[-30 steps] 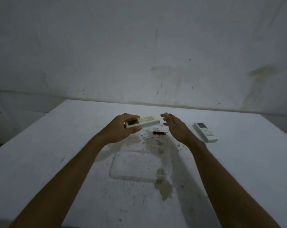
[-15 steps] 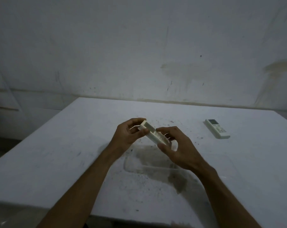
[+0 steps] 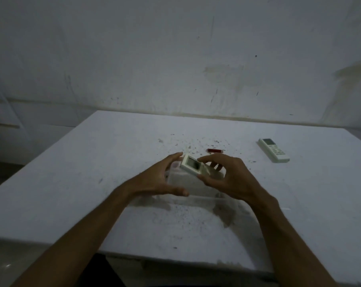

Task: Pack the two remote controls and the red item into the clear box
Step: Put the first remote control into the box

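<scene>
Dim room. White table (image 3: 76, 183) fills the lower view, its far edge against a stained pale wall (image 3: 175, 59); dark specks are scattered over the tabletop middle.

Clear box (image 3: 196, 188) sits on the table in front of the person, open at the top, its walls hard to trace in this light. Both bare forearms reach in over it from the near edge.

Left hand (image 3: 154, 179): fingers spread and half open, thumb low by the box's near rim, fingertips at the near end of the held remote; whether they actually press on it I cannot tell.

Right hand (image 3: 231, 179): curled around the far part of a white remote control (image 3: 193, 165), gripping it between thumb and fingers. This remote is tilted, screen end up and toward the left, held above the box opening, not yet inside.

Second remote control (image 3: 274, 150) lies flat on the table, well off to the right, buttons up, untouched.

Red item (image 3: 214, 150), small and slim, lies on the table just beyond the hands, between box and far edge.
</scene>
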Demonstrator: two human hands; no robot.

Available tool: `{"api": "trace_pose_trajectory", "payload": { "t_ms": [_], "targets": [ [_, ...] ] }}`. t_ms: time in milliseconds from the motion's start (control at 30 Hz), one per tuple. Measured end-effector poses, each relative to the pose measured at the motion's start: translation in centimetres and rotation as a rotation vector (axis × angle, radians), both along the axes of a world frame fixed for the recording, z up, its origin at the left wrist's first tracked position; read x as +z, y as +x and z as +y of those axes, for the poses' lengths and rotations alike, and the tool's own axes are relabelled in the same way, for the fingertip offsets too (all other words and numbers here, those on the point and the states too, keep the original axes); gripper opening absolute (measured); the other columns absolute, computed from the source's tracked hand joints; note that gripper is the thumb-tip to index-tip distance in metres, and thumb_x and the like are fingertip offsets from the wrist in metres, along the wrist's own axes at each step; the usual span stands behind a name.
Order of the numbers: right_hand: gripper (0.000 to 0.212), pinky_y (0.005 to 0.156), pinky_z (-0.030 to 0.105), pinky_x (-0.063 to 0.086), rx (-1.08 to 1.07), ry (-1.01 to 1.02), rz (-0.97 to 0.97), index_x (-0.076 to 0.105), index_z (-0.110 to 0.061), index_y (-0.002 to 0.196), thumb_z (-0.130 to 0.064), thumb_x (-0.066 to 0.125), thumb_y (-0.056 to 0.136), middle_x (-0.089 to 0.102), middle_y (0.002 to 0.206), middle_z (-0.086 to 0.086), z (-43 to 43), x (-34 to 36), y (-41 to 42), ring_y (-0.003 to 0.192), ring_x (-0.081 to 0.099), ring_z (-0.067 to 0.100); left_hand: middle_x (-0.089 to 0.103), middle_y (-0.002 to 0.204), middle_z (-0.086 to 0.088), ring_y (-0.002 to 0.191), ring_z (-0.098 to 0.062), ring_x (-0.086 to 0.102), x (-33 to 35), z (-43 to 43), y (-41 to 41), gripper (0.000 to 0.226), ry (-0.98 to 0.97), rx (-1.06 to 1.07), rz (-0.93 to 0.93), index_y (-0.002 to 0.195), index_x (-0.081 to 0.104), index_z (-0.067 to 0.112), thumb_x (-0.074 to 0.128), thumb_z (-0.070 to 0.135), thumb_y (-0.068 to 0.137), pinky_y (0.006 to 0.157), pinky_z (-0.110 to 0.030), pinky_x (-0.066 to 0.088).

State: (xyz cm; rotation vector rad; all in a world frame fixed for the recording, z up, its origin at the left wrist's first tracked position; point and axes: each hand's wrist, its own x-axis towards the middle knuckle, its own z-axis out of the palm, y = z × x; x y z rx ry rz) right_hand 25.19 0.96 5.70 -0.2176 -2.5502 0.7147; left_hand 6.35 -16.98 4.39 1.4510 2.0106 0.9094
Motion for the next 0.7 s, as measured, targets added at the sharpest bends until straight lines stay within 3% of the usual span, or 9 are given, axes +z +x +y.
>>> {"api": "trace_pose_trajectory", "payload": {
  "t_ms": [67, 133, 200, 333, 467, 600, 667, 700],
  "targets": [
    [0.039, 0.078, 0.011, 0.053, -0.001, 0.02, -0.024, 0.073, -0.03, 0.119, -0.04, 0.08, 0.082, 0.07, 0.118, -0.015, 0.4, -0.2, 0.2, 0.095, 0.065, -0.002, 0.029, 0.165, 0.012, 0.144, -0.013, 0.037, -0.9, -0.3, 0.4, 0.118, 0.028, 0.045, 0.038, 0.159, 0.021, 0.037, 0.087, 0.062, 0.064, 0.113, -0.035, 0.042],
    [0.036, 0.082, 0.021, 0.058, -0.017, 0.006, -0.077, 0.074, -0.033, 0.117, -0.043, 0.079, 0.082, 0.072, 0.12, -0.012, 0.6, -0.4, 0.3, 0.099, 0.067, 0.004, 0.032, 0.163, 0.015, 0.144, -0.012, 0.038, -1.0, -0.4, 0.5, 0.115, 0.028, 0.06, 0.071, 0.156, 0.026, 0.041, 0.081, 0.073, 0.061, 0.115, -0.045, 0.041],
    [0.033, 0.084, 0.026, 0.058, -0.037, -0.022, -0.159, 0.074, -0.035, 0.116, -0.042, 0.078, 0.083, 0.071, 0.121, -0.012, 0.7, -0.6, 0.2, 0.101, 0.064, 0.004, 0.036, 0.16, 0.016, 0.142, -0.012, 0.041, -1.1, -0.4, 0.4, 0.113, 0.01, 0.052, 0.104, 0.154, 0.029, 0.041, 0.077, 0.079, 0.06, 0.114, -0.046, 0.042],
    [0.033, 0.088, 0.016, 0.043, -0.059, 0.018, -0.281, 0.073, -0.034, 0.12, -0.041, 0.075, 0.087, 0.069, 0.126, -0.011, 0.4, -0.3, -0.2, 0.107, 0.056, 0.002, 0.04, 0.156, 0.017, 0.139, -0.01, 0.043, -1.4, -0.3, 0.2, 0.111, -0.003, 0.049, 0.121, 0.154, 0.03, 0.039, 0.076, 0.08, 0.061, 0.114, -0.046, 0.042],
    [0.036, 0.104, 0.041, 0.035, -0.13, 0.168, -0.324, 0.072, -0.039, 0.121, -0.051, 0.07, 0.087, 0.063, 0.131, -0.012, 0.2, 0.0, -0.4, 0.119, 0.044, 0.011, 0.039, 0.157, 0.017, 0.14, -0.01, 0.042, -1.3, -0.3, 0.2, 0.11, -0.014, 0.049, 0.13, 0.154, 0.03, 0.038, 0.075, 0.079, 0.062, 0.115, -0.047, 0.04],
    [0.036, 0.102, 0.044, 0.033, -0.174, 0.154, -0.343, 0.07, -0.044, 0.12, -0.054, 0.07, 0.086, 0.06, 0.13, -0.012, 0.4, -0.1, -0.2, 0.119, 0.044, 0.016, 0.035, 0.161, 0.016, 0.144, -0.012, 0.039, -0.9, -0.4, 0.3, 0.117, -0.032, 0.047, 0.135, 0.155, 0.027, 0.039, 0.073, 0.085, 0.057, 0.116, -0.049, 0.038],
    [0.031, 0.104, 0.038, 0.037, -0.14, 0.079, -0.288, 0.072, -0.042, 0.117, -0.049, 0.072, 0.087, 0.064, 0.121, -0.018, 0.7, 0.1, 0.3, 0.116, 0.049, 0.004, 0.025, 0.166, 0.013, 0.148, -0.013, 0.033, -0.3, -0.3, 0.4, 0.125, -0.056, 0.038, 0.149, 0.158, 0.02, 0.039, 0.071, 0.088, 0.054, 0.119, -0.047, 0.035],
    [0.027, 0.103, 0.028, 0.04, -0.126, 0.023, -0.259, 0.074, -0.04, 0.115, -0.045, 0.071, 0.088, 0.064, 0.114, -0.024, 0.8, 0.3, 0.7, 0.109, 0.051, -0.007, 0.021, 0.167, 0.012, 0.149, -0.013, 0.03, 0.2, -0.1, 0.5, 0.127, -0.053, 0.039, 0.154, 0.159, 0.017, 0.039, 0.069, 0.089, 0.054, 0.12, -0.046, 0.033]
  ]
}}
